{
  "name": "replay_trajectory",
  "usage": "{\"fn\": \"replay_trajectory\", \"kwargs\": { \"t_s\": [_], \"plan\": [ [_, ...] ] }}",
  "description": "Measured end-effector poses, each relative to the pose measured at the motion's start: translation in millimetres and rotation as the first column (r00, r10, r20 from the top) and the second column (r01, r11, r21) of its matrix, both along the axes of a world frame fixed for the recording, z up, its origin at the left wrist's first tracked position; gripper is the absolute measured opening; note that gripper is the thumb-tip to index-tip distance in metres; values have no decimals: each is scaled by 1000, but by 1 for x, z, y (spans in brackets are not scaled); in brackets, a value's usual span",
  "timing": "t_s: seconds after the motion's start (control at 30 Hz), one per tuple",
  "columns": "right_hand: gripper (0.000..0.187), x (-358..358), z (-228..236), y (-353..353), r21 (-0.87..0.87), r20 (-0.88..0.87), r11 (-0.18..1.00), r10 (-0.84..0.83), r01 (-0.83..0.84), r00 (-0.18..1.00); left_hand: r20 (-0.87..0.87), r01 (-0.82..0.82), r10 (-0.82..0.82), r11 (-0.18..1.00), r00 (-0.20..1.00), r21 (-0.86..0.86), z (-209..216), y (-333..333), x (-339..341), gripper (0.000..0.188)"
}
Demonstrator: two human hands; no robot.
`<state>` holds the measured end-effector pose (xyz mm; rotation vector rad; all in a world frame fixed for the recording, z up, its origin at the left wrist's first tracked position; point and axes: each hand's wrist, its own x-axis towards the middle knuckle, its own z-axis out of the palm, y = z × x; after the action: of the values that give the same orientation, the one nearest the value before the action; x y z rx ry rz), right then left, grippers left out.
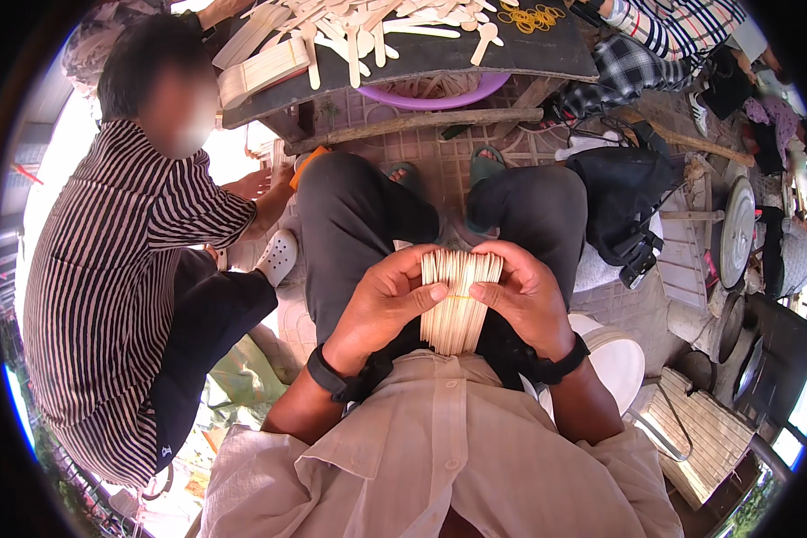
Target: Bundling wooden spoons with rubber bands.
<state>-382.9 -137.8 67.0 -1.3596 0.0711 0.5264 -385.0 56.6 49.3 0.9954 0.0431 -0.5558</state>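
A thick bundle of thin, pale wooden spoons is upright in front of my shirt, between my knees. A yellow rubber band crosses its middle. My left hand is closed on the left side of the bundle, its thumb pressing near the band. On the opposite side my right hand grips it the same way, thumb against the front. Fingers of both hands reach round the upper end and are partly hidden. Each wrist wears a dark band.
Ahead, a low dark table carries loose wooden spoons, a stacked row of them and yellow rubber bands. A purple basin sits beneath. A person in a striped shirt crouches at left. A black bag lies at right.
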Motion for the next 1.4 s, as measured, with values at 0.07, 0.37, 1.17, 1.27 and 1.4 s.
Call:
{"fn": "replay_trajectory", "kwargs": {
  "t_s": [0.07, 0.37, 1.17, 1.27, 1.4],
  "plan": [
    [36, 1, -1, 0, -9, 16, 1000, 16, -16, 1000, 42, -19, 19, 1000, 999, 2, -2, 2, 0, 38],
    [36, -3, -4, 4, -130, 103, 990, 69, -55, 992, 46, 52, -55, 996, 997, 75, -6, 2, -5, 33],
    [36, 3, -27, 8, -486, 543, 874, 293, 10, 787, 49, 66, -68, 997, 997, 42, -36, -3, 2, 28],
    [35, 3, -30, 9, -481, 536, 877, 302, -8, 788, 39, 41, -43, 998, 998, 38, -39, -2, 0, 29],
    [36, -2, -28, 13, -478, 521, 878, 304, -22, 798, 46, 60, -58, 998, 997, -30, -41, 2, 2, 26]
  ]
}}
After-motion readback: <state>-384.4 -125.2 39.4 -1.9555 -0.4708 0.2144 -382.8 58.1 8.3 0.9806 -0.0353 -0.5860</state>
